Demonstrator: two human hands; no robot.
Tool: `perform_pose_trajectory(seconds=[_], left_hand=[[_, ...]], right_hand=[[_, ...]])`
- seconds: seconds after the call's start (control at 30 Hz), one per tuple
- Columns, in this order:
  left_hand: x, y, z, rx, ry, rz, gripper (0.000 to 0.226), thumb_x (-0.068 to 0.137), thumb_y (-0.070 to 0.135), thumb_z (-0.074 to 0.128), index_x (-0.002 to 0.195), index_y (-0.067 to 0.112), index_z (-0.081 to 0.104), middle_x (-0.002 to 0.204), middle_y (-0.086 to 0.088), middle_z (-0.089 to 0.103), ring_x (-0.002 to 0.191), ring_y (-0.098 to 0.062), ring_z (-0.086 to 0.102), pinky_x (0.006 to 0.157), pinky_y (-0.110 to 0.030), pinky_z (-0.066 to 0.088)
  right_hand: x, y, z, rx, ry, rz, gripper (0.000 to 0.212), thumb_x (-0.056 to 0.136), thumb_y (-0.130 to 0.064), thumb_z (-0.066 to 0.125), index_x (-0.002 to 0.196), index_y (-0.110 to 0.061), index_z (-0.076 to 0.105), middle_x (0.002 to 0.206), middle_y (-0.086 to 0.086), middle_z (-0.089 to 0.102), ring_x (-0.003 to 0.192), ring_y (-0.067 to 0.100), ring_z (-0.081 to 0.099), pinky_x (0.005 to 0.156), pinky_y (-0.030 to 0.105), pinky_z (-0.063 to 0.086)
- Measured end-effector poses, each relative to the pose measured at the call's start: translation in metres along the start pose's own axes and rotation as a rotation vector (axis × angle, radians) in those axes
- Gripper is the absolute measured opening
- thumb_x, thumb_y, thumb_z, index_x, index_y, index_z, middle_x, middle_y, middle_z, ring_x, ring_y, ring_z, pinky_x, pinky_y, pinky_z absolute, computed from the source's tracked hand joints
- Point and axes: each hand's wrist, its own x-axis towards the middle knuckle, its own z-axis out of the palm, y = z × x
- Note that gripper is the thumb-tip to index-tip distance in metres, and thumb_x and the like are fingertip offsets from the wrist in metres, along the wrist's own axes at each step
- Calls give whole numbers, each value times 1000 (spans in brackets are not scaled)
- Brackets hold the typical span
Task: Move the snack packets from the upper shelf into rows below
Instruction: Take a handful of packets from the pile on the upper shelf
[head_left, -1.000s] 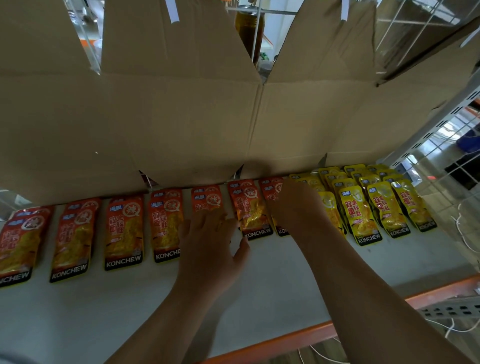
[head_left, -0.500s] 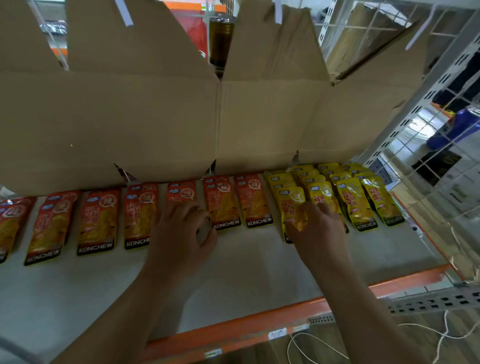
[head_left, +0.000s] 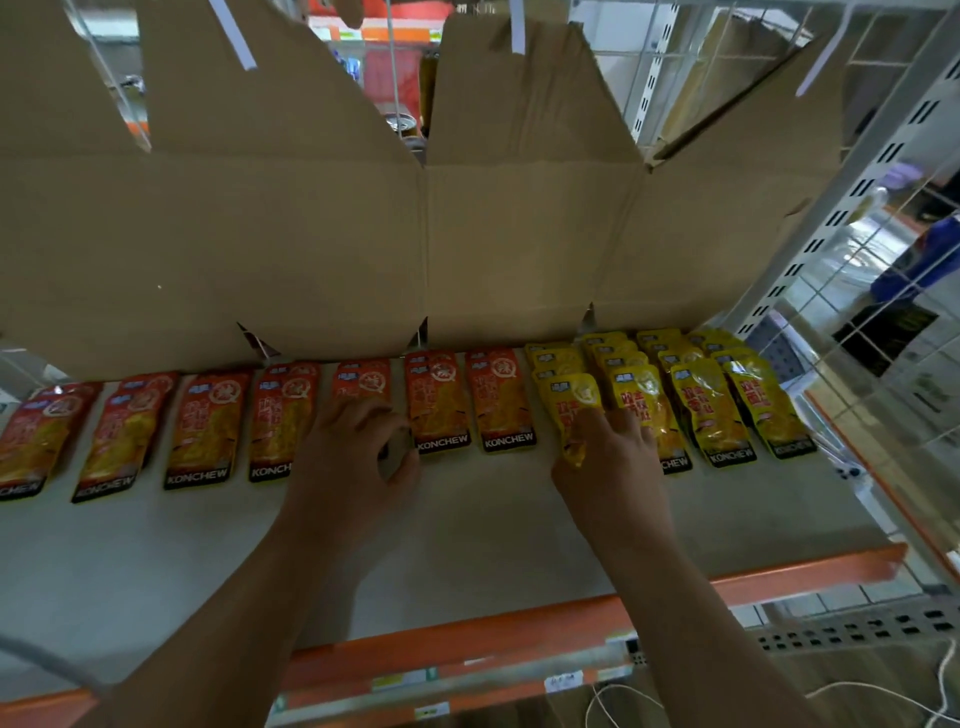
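left hand (head_left: 353, 457) grip curled round orange packet (head_left: 361, 382) | right hand (head_left: 610, 467) grip pinching yellow packet (head_left: 569, 405) | cardboard (head_left: 311, 249) beyond both

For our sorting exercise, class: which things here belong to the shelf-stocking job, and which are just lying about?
Job: red-orange foil snack packets; yellow foil snack packets; white shelf board.
Lying about: brown cardboard sheet; white wire mesh; white cables.
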Motion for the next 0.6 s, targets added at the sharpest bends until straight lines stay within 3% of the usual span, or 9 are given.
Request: perform_pose_trajectory(seconds=[0.27, 0.6], left_hand=[[-1, -4, 1, 10, -27, 12, 25, 85, 37, 64, 96, 19, 76, 101, 6, 66, 101, -20, 60, 89, -36, 47], [-2, -7, 2, -17, 2, 43, 25, 86, 37, 61, 91, 16, 74, 98, 4, 66, 96, -23, 61, 87, -43, 50]], right_hand=[[0, 2, 2, 1, 37, -23, 47, 69, -24, 80, 114, -15, 67, 124, 17, 55, 104, 43, 49, 83, 46, 47], [29, -7, -5, -53, -7, 5, 39, 75, -28, 76, 109, -14, 61, 110, 15, 55, 99, 40, 54, 77, 43, 53]])
